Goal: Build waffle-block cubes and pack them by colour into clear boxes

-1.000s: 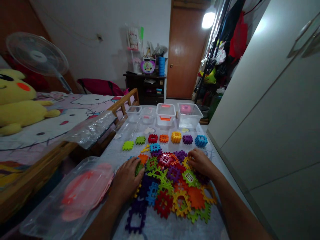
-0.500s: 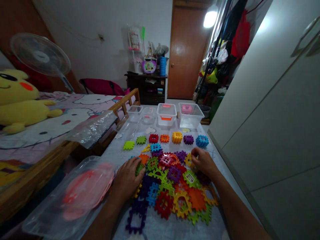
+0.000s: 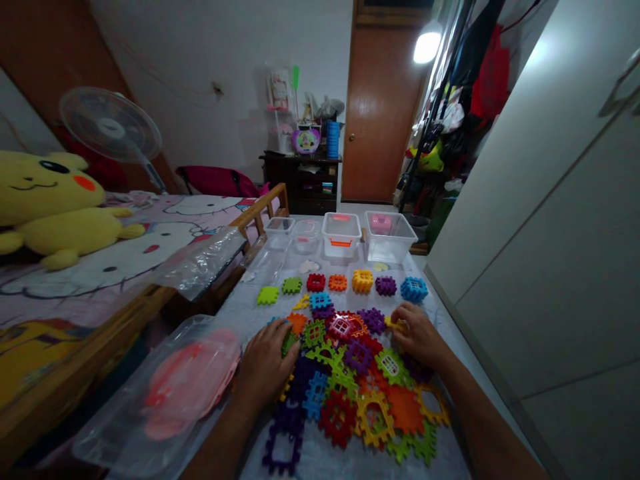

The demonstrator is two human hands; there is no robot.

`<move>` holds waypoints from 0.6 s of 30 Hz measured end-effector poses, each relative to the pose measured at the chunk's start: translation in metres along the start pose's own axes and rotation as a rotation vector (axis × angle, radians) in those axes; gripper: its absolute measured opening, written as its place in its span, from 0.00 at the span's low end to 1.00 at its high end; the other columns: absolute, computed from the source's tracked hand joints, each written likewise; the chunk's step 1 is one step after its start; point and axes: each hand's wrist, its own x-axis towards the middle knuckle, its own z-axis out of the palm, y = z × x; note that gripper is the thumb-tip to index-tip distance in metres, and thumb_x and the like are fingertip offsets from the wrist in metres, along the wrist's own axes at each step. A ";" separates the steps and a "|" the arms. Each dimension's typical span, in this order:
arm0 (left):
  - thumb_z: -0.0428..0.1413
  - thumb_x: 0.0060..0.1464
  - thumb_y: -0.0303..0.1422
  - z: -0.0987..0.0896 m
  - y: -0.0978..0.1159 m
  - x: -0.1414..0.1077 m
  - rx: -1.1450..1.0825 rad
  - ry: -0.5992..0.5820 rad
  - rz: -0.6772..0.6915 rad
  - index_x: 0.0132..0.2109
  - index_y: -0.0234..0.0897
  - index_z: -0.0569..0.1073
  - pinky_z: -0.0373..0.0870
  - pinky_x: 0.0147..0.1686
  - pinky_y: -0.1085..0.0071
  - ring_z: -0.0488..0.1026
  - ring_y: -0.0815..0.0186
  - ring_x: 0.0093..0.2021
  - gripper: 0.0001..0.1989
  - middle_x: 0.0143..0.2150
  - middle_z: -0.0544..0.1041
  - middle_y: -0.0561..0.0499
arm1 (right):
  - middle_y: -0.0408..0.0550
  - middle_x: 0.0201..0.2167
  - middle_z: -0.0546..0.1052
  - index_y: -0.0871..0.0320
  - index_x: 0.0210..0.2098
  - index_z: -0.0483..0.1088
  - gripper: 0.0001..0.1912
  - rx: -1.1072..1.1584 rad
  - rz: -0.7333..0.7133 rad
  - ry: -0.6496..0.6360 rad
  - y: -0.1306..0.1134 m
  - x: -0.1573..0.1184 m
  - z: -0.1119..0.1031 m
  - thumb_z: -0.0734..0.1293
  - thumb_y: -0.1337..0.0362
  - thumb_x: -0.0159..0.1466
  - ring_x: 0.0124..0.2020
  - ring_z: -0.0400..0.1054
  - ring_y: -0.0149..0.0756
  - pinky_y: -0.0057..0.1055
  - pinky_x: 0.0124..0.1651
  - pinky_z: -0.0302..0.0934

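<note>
Where your view begins on the left, a yellow plush toy (image 3: 75, 233) sits on the bed (image 3: 45, 303), with a fan (image 3: 113, 127) behind it. Between the bed's wooden rail (image 3: 125, 317) and your left arm lies a clear plastic lid (image 3: 115, 433), with something pink showing through it. Next comes your left hand (image 3: 267, 363), palm down at the left edge of the pile, its fingertips against a green piece (image 3: 290, 342); you can't tell from here whether that grip is closed on it. The pile of toothed plastic pieces (image 3: 338, 419), in many colours, spreads over the table (image 3: 345, 465) between your forearms, a dark purple frame (image 3: 271, 453) at its near left corner. Beyond it you have a row of stacks running light green, green, red, orange, yellow, purple and blue (image 3: 414, 289), and behind those, clear containers (image 3: 390, 247). At the pile's far right edge your right hand (image 3: 417, 337) has its grip closed on a yellow piece (image 3: 393, 323), pinched between thumb and fingers. A pale cabinet (image 3: 545, 280) stands to your far right.
</note>
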 end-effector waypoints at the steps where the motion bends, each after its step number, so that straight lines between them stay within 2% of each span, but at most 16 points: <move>1: 0.49 0.61 0.38 0.000 0.000 0.000 -0.003 0.004 -0.002 0.56 0.35 0.71 0.61 0.60 0.55 0.66 0.55 0.60 0.20 0.60 0.70 0.42 | 0.49 0.35 0.70 0.56 0.31 0.67 0.02 0.001 -0.003 -0.039 -0.001 -0.001 0.000 0.63 0.68 0.57 0.39 0.66 0.40 0.37 0.45 0.62; 7: 0.49 0.60 0.38 0.003 -0.002 0.000 -0.003 0.025 0.006 0.55 0.36 0.71 0.62 0.60 0.55 0.67 0.55 0.59 0.19 0.59 0.71 0.43 | 0.50 0.39 0.72 0.56 0.34 0.67 0.06 -0.004 0.054 -0.074 -0.001 -0.003 -0.004 0.67 0.62 0.58 0.44 0.66 0.43 0.40 0.49 0.61; 11: 0.49 0.61 0.38 0.002 -0.001 0.000 0.005 0.011 0.002 0.55 0.36 0.71 0.62 0.59 0.55 0.67 0.55 0.59 0.19 0.59 0.71 0.42 | 0.50 0.40 0.73 0.55 0.36 0.68 0.08 -0.013 0.079 -0.097 0.001 -0.005 -0.002 0.67 0.64 0.56 0.44 0.66 0.43 0.40 0.49 0.62; 18: 0.50 0.60 0.38 0.001 0.000 0.000 -0.001 0.020 -0.003 0.55 0.37 0.71 0.62 0.59 0.56 0.67 0.56 0.59 0.19 0.59 0.71 0.43 | 0.53 0.46 0.69 0.57 0.50 0.66 0.22 0.059 0.081 -0.023 0.002 -0.005 -0.002 0.64 0.63 0.56 0.49 0.65 0.45 0.43 0.55 0.61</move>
